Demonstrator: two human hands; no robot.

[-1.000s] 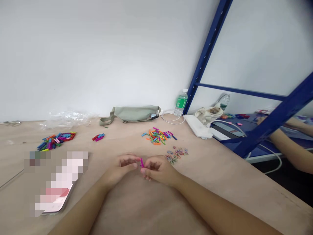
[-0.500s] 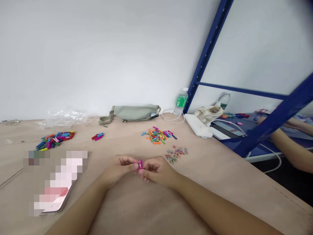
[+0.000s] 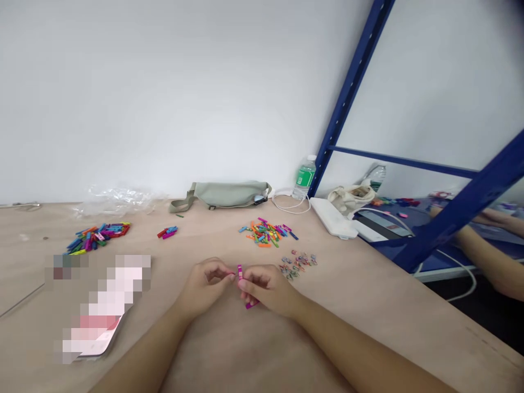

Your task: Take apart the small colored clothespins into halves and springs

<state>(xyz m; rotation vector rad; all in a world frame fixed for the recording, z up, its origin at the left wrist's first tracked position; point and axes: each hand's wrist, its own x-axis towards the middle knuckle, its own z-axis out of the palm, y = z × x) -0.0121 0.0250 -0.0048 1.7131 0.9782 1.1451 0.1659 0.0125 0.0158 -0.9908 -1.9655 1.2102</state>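
My right hand point(image 3: 268, 286) pinches a small magenta clothespin piece point(image 3: 240, 271) upright between thumb and forefinger. A second magenta piece point(image 3: 252, 304) pokes out beneath its curled lower fingers. Just left of it, my left hand point(image 3: 208, 286) has thumb and forefinger pressed together; what sits between those tips is too small to make out. Beyond my right hand lie several metal springs point(image 3: 301, 263) and a pile of loose colored clothespin pieces point(image 3: 268, 233). To the left are a heap of colored clothespins point(image 3: 96, 237) and a smaller group of them point(image 3: 167, 232).
A phone point(image 3: 108, 311), partly blurred, lies at left. Along the wall are clear plastic wrap point(image 3: 118, 200), a grey-green waist bag point(image 3: 231, 195) and a water bottle point(image 3: 304, 177). A white power bank-like box point(image 3: 332, 217) is by the blue rack post point(image 3: 347, 98). Another person's arm point(image 3: 487, 259) is beyond.
My hands have drawn slightly apart; the magenta piece now stays with my right hand. A second magenta piece shows more clearly under the right fingers. The view has shifted slightly.
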